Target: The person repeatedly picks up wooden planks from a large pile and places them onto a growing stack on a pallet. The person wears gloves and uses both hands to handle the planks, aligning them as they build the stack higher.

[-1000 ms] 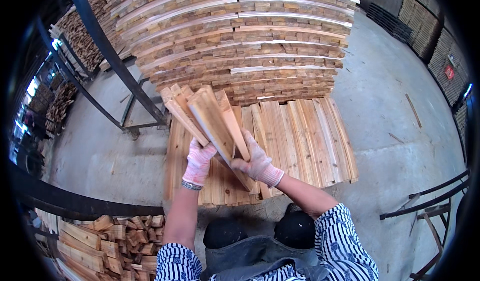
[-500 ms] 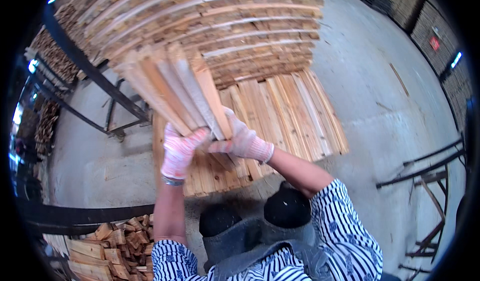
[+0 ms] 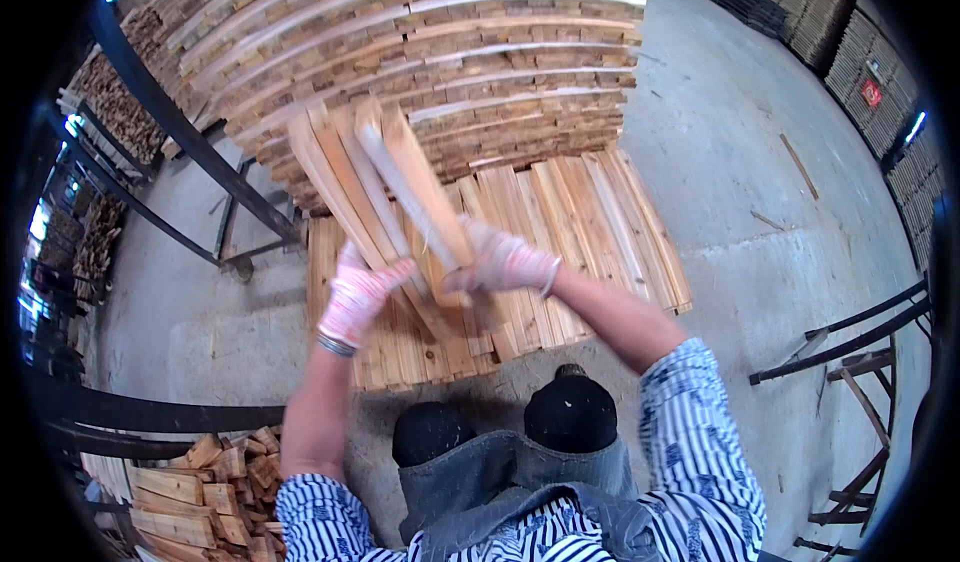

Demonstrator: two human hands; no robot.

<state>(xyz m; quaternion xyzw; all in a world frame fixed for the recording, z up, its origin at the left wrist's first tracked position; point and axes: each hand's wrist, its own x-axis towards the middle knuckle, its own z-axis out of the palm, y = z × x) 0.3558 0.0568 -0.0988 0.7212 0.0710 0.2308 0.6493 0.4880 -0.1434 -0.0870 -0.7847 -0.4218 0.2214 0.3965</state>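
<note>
Several long wooden slats are split between my two gloved hands, above a layer of slats (image 3: 560,252) laid side by side. My left hand (image 3: 356,297) is closed round one group of wooden slats (image 3: 345,192). Gripped in my right hand (image 3: 505,260) are other wooden slats (image 3: 415,182), a pale-faced one among them. The two groups stand tilted with their far ends up and to the left, and a narrow gap shows between them near my hands. Slight blur hides the lower ends below my right hand.
A tall stack of slats (image 3: 520,52) rises behind the layer. Short wood offcuts (image 3: 225,492) lie in a heap at the lower left, behind a dark metal bar (image 3: 170,417). Dark metal frames stand on the left and at the right (image 3: 860,402). Concrete floor (image 3: 720,162) surrounds the layer.
The bunch of slats, earlier held together by both hands, has parted into two groups. My right hand has moved a little right with its share, and my left slightly lower.
</note>
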